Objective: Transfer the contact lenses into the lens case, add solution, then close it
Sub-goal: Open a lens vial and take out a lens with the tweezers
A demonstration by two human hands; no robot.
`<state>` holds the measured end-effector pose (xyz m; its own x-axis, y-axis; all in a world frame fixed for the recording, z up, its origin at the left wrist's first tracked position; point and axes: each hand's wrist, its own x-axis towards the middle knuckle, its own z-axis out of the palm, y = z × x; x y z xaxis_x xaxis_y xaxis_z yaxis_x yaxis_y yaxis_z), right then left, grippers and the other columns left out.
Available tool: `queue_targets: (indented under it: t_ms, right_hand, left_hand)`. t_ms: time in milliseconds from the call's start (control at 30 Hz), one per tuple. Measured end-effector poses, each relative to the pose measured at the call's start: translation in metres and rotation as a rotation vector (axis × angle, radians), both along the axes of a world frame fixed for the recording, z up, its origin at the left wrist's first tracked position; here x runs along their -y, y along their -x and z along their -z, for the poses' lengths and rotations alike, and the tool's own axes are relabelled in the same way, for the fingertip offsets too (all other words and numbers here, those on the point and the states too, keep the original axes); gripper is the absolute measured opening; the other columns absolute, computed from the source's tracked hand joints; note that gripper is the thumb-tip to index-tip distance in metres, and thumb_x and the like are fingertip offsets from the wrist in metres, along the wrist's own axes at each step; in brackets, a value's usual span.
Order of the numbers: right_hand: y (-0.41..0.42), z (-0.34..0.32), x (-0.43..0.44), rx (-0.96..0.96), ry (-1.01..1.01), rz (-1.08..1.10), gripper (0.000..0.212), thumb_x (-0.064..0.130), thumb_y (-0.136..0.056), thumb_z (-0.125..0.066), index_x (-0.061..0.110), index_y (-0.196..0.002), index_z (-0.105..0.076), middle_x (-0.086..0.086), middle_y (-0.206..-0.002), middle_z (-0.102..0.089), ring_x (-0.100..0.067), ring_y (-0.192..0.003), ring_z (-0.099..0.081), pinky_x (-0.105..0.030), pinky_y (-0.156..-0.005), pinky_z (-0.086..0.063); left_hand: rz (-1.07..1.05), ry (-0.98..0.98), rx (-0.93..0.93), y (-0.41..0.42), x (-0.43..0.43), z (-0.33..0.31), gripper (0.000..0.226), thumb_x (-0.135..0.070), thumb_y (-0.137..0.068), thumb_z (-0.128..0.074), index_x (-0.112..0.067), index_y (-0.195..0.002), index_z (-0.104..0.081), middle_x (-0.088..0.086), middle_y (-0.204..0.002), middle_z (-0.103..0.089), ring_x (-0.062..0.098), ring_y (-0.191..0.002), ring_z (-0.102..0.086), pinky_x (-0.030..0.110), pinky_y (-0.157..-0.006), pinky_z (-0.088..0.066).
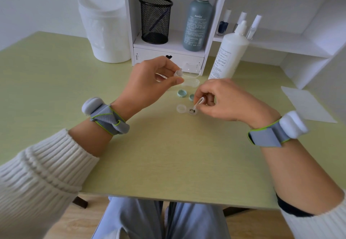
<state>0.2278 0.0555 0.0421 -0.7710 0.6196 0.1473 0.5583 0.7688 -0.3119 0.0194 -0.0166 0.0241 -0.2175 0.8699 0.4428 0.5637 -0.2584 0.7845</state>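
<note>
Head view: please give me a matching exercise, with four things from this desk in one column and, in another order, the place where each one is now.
Things
1. tweezers
2. green caps
3. grey-blue bottle
4. small clear container

Places
a. on the shelf, beside the mesh cup
b. pinched in the left hand
c. held in the right hand
d. lying on the table, off the lens case

Pairs: 1-c, 2-d, 3-a, 4-b.

Cream ribbed sweater sleeves (pixel 37 173), grey green-edged wrist straps (pixel 109 120) with white pods, light blue trousers (pixel 159 220)
</note>
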Motion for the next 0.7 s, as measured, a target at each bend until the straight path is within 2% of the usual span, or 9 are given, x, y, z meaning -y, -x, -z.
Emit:
queue_targets:
  t_ms: [200, 433, 600, 700]
  right_hand:
    - [-0.0001, 0.0004, 0.0008, -0.004, -0.002, 0.000, 0.015, 0.016, -0.081, -0.068, 0.028, -0.088, -0.073, 0.012, -0.068, -0.057, -0.005, -0.066, -0.057, -0.028, -0.064, -0.052]
    - [-0.0012, -0.0010, -0.0001, -0.019, 0.010, 0.024, 0.014, 0.017, -0.079, -0.069, 0.027, -0.088, -0.074, 0.012, -0.065, -0.056, -0.006, -0.061, -0.055, -0.031, -0.064, -0.054]
    - [-0.0017, -0.0017, -0.0001, -0.020, 0.006, 0.022, 0.016, 0.015, -0.079, -0.068, 0.028, -0.088, -0.074, 0.010, -0.066, -0.059, -0.010, -0.061, -0.057, -0.034, -0.066, -0.055]
    - [-0.0025, -0.0026, -0.0015, -0.078, -0.016, 0.018, 0.013, 0.016, -0.081, -0.071, 0.027, -0.087, -0.074, 0.011, -0.069, -0.059, -0.013, -0.064, -0.057, -0.030, -0.068, -0.051]
  left_hand:
    - [0.000, -0.003, 0.002, 0.0002, -0.0003, 0.0001, 0.016, -0.024, -0.083, -0.080, -0.019, -0.095, -0.072, -0.005, -0.093, -0.076, 0.006, -0.085, -0.071, 0.030, -0.082, -0.059]
    - [0.004, -0.001, 0.012, 0.0011, 0.0002, -0.0003, 0.016, -0.024, -0.083, -0.080, -0.018, -0.095, -0.072, -0.006, -0.093, -0.076, 0.007, -0.085, -0.072, 0.036, -0.081, -0.060]
    - [0.003, -0.001, 0.009, 0.0003, -0.0002, 0.0004, 0.016, -0.023, -0.083, -0.080, -0.017, -0.095, -0.072, -0.007, -0.093, -0.076, 0.005, -0.084, -0.071, 0.033, -0.081, -0.060]
    - [0.000, -0.008, 0.008, 0.0008, -0.0002, -0.0001, 0.015, -0.023, -0.083, -0.080, -0.018, -0.095, -0.072, -0.008, -0.092, -0.076, 0.004, -0.084, -0.071, 0.030, -0.081, -0.060]
